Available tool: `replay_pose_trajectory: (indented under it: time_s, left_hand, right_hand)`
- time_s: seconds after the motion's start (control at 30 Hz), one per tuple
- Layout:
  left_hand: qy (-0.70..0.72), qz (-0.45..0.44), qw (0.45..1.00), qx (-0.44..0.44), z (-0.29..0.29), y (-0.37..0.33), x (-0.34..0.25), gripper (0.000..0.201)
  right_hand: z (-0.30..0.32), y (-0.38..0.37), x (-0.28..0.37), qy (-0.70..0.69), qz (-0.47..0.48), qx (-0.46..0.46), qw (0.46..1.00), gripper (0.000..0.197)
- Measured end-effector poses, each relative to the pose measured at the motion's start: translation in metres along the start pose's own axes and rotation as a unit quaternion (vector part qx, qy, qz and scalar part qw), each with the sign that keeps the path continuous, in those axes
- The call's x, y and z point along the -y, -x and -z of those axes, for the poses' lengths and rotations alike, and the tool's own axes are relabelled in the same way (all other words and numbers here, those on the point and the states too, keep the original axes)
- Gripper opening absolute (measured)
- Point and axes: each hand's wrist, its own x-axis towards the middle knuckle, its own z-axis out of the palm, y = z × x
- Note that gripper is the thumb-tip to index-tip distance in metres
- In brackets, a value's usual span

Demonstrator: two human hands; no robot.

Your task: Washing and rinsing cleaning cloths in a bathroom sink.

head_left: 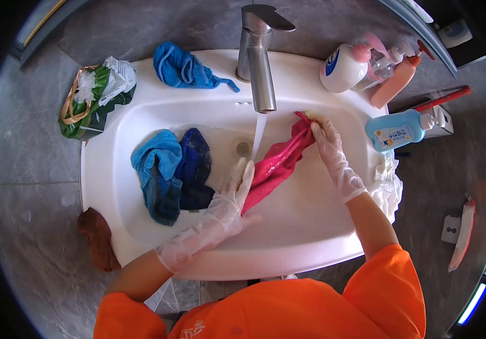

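A wet red cloth stretches slantwise across the white sink, beside the running water. My right hand, in a clear glove, pinches its upper right end. My left hand, gloved too, grips the lower left part; its fingers lie along the cloth's edge and the cloth passes toward the thumb. Water falls from the metal faucet close to my left fingertips. Left of that hand, a light blue towel and a dark blue cloth lie wet in the sink basin.
Another blue cloth rests on the back rim. A green bag stands at the back left, a brown cloth at the left edge. Along the right are a white pump bottle, a pink spray bottle, a blue pump bottle and white crumpled material.
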Motion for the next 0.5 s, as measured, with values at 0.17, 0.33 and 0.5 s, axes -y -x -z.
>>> replay_pose_trajectory:
  time_s: [0.17, 0.33, 0.5]
  left_hand:
    - [-0.113, 0.08, 0.982, 0.132, 0.001, -0.014, 0.015, 0.121]
    - [-0.072, 0.155, 0.978, 0.116, -0.051, -0.039, 0.035, 0.121]
    - [-0.134, 0.136, 0.979, -0.073, -0.097, -0.034, 0.063, 0.088]
  right_hand:
    - [-0.033, 0.048, -0.002, 0.456, 0.11, -0.041, 0.882, 0.064]
    - [-0.089, 0.029, 0.02, 0.429, 0.041, 0.042, 0.901, 0.059]
    - [-0.112, 0.069, 0.068, 0.322, 0.043, 0.174, 0.93, 0.032]
